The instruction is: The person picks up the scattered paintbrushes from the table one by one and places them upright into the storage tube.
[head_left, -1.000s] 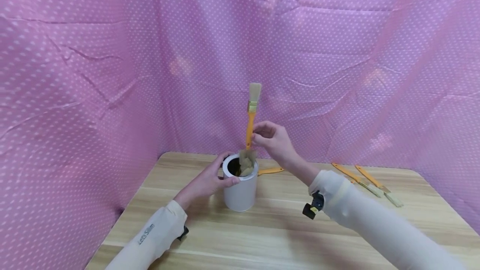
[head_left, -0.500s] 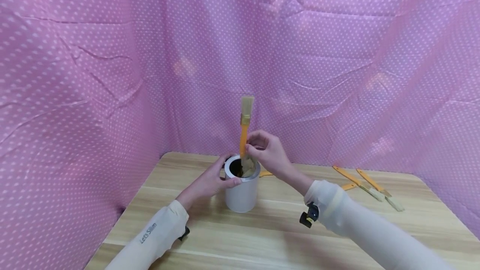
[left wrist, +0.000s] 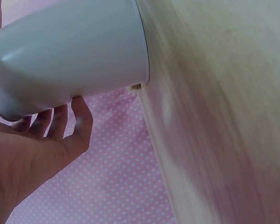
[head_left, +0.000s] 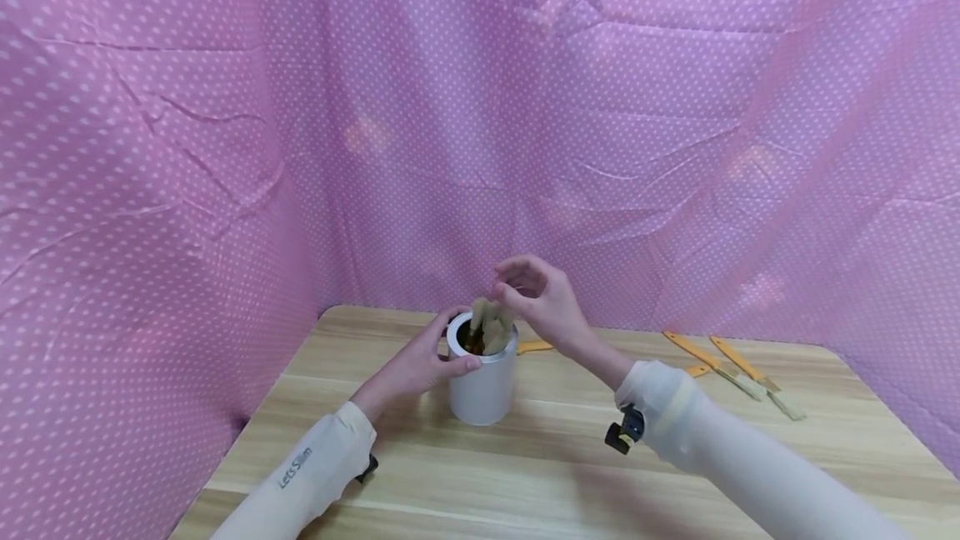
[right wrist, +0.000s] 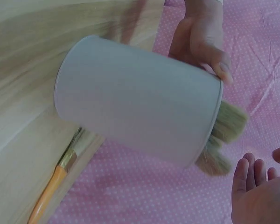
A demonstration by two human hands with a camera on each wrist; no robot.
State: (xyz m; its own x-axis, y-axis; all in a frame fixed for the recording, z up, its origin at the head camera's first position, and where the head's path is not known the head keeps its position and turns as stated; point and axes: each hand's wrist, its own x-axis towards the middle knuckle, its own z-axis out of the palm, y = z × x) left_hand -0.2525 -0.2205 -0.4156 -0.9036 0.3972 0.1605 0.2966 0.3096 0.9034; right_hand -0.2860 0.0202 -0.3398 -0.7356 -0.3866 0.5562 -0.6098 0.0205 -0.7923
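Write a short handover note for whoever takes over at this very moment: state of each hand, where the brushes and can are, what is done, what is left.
Left hand grips the white can, steadying it on the table.
Right hand hovers just above the can's mouth, fingers loosely curled, holding nothing.
Done: several brushes stand in the can, bristles up.
Left: two brushes lie on the table to the right and another behind the can.

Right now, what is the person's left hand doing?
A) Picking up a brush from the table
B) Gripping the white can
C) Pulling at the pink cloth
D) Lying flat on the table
B: the left hand curls round the white can, thumb at its rim.
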